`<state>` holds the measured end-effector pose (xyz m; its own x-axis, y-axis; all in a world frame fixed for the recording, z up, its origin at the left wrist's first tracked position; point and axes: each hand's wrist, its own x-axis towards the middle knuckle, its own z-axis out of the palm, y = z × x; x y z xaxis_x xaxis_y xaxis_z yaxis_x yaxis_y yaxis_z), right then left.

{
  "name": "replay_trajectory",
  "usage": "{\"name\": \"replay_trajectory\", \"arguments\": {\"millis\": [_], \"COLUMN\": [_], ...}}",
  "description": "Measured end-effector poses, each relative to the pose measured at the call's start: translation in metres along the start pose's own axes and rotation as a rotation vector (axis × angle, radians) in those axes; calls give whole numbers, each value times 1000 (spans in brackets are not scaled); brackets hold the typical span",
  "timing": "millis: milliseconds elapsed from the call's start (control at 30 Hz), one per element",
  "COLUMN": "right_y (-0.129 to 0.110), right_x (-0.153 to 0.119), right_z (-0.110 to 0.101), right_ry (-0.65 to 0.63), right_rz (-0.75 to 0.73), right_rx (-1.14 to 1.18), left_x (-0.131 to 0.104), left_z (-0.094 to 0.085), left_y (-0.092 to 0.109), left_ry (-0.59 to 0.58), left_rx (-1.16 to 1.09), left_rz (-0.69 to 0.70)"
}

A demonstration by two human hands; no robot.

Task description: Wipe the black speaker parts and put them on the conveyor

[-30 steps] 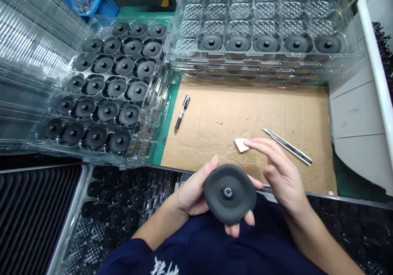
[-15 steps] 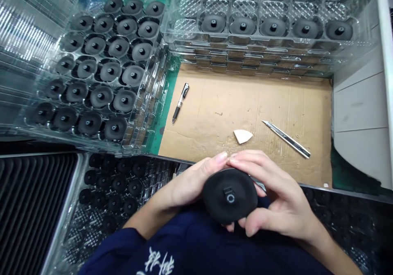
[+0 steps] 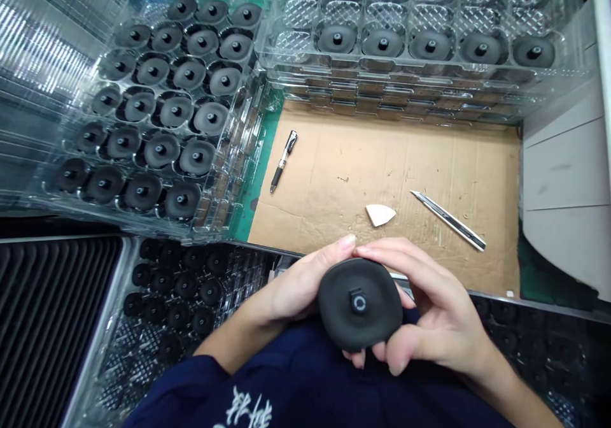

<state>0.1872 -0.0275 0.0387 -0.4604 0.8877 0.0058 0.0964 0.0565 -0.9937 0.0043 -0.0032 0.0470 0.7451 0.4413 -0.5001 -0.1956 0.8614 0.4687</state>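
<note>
1. Right hand point(image 3: 429, 307) has left the white wedge point(image 3: 380, 214), joining left hand point(image 3: 300, 285) around the black part's point(image 3: 338, 316) rim.
2. Held before the blue shirt point(image 3: 305, 383), it seems at a handling step.
3. Turning it would need light fingertips.

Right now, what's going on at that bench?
A person holds a black rubber disc up in both hands, the left hand and right hand on opposite sides of it. Beyond the hands, a white wedge, a pen and a slim knife lie on a cardboard sheet. Similar discs sit in the clear tray to the left and in the front row of the far tray.
</note>
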Motion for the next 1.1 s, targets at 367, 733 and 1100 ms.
{"name": "replay_trajectory", "arguments": {"millis": [367, 733, 1100], "right_y": [-2, 0, 3], "right_x": [2, 2, 1], "right_z": [0, 1, 3], "right_ry": [30, 63, 19], "right_rz": [66, 93, 44], "right_rx": [32, 72, 42], "left_x": [3, 6, 4], "left_z": [-4, -7, 1], "left_y": [-5, -8, -1], "left_ry": [18, -20, 65], "left_rx": [-92, -194, -73], "left_rz": [-64, -82, 32]}}
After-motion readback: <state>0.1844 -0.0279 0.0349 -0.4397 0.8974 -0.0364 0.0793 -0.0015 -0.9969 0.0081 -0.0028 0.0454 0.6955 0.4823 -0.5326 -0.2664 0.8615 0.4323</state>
